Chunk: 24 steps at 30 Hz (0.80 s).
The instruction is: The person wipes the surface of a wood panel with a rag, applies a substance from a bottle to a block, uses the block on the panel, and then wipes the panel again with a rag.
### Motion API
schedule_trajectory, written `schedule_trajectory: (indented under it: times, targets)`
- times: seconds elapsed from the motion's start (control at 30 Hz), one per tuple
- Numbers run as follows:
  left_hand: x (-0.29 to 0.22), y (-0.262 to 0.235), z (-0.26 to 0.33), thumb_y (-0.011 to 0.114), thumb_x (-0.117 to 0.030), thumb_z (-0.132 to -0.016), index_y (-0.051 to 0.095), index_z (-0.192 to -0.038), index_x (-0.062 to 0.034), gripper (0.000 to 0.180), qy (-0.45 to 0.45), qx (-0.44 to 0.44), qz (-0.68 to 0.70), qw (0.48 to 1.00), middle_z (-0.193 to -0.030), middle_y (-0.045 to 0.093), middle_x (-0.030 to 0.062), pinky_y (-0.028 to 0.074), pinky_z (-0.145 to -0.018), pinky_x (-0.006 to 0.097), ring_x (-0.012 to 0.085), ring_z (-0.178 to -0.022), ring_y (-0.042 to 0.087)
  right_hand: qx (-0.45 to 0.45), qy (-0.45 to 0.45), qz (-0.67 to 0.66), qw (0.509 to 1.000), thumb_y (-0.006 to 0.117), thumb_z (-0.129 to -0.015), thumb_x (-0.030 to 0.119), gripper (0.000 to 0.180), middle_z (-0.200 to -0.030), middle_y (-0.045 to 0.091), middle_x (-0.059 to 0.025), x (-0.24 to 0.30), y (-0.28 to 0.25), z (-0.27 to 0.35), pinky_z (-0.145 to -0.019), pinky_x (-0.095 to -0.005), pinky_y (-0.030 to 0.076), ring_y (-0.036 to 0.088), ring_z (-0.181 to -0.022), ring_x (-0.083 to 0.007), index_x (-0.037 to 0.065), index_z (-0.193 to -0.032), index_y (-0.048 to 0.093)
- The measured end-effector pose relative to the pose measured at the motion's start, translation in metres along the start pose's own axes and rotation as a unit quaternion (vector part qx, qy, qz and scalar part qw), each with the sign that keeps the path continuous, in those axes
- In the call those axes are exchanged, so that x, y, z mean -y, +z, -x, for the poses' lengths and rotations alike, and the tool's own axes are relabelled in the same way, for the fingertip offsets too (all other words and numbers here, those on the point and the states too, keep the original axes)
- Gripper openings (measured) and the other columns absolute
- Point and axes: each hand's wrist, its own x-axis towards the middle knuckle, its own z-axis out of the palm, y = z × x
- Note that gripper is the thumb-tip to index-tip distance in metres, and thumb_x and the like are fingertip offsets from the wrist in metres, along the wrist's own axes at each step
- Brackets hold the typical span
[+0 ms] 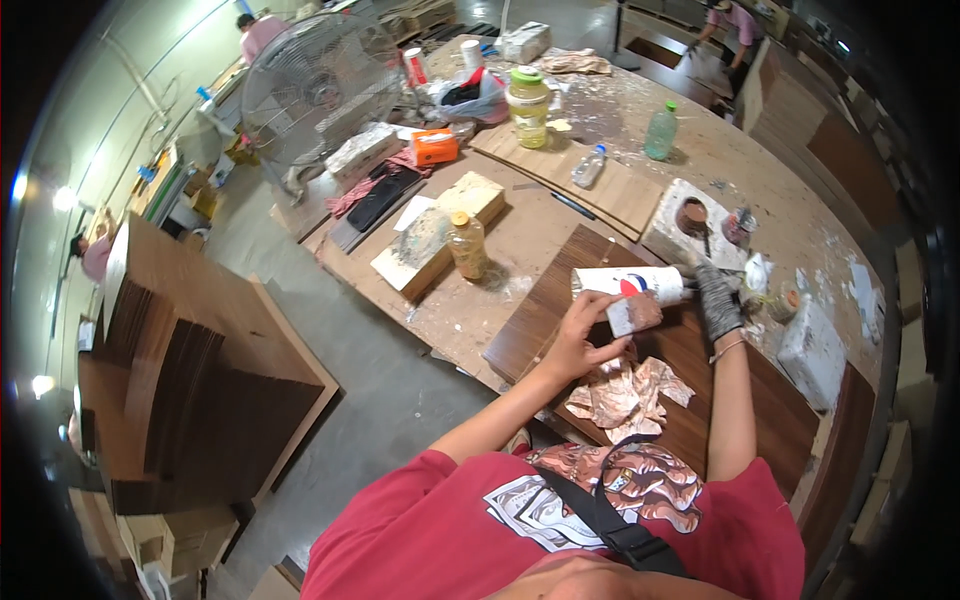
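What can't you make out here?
All in the head view:
Inside of the white container: hidden by its wall.
Whether the right grip holds it: too dark and small.
Underside of the small block: turned away.
Beneath the crumpled material: covered.
Far person: partly hidden by the fan.

The bare left hand [578, 338] grips a small block [636, 314] beside a white can [625, 281] lying on its side, while the gloved right hand [718, 303] is at the can's right end. Below them a crumpled rag [628, 398] lies on a dark board [540, 305]. Beyond stand a capped bottle [467, 248], a jar [528, 108], a green bottle [661, 132] and a fan [320, 95].
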Motion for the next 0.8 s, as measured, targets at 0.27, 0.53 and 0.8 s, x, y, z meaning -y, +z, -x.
schedule_trajectory:
  times: [0.27, 0.53, 0.8]
  targets:
    - [0.025, 0.014, -0.009, 0.078, -0.009, -0.075, 0.062, -0.129, -0.003, 0.057, -0.014, -0.002, -0.038, 0.999, -0.119, 0.061, 0.016, 0.045, -0.102, 0.041, 0.0341, -0.117, 0.057, -0.029, -0.198, 0.132, 0.971, 0.067, -0.1, 0.029, 0.048, -0.129, 0.064, -0.0067, 0.003, 0.032, 0.016, -0.109, -0.0342, 0.043, 0.057, -0.118, -0.0175, -0.003, -0.135, 0.06]
    - [0.037, 0.035, -0.022, 0.08, -0.013, -0.076, 0.064, -0.126, -0.0041, 0.053, 0.013, 0.04, -0.105, 0.994, -0.124, 0.064, 0.0126, 0.04, -0.108, 0.046, 0.0357, -0.126, 0.05, -0.448, -0.321, 0.294, 0.781, 0.078, -0.091, 0.034, 0.059, -0.127, 0.062, -0.0184, 0.063, -0.114, -0.094, -0.099, -0.0362, 0.05, 0.062, -0.117, -0.0277, 0.001, -0.135, 0.057]
    - [0.032, 0.025, -0.023, 0.081, -0.014, -0.075, 0.068, -0.123, -0.0043, 0.051, -0.009, 0.043, -0.117, 0.992, -0.11, 0.063, 0.0116, 0.043, -0.1, 0.044, 0.0328, -0.112, 0.051, -0.356, -0.171, 0.458, 0.796, 0.075, -0.085, 0.046, 0.073, -0.131, 0.056, -0.026, 0.083, -0.056, -0.128, -0.104, -0.0523, 0.047, 0.055, -0.123, -0.0454, 0.013, -0.145, 0.051]
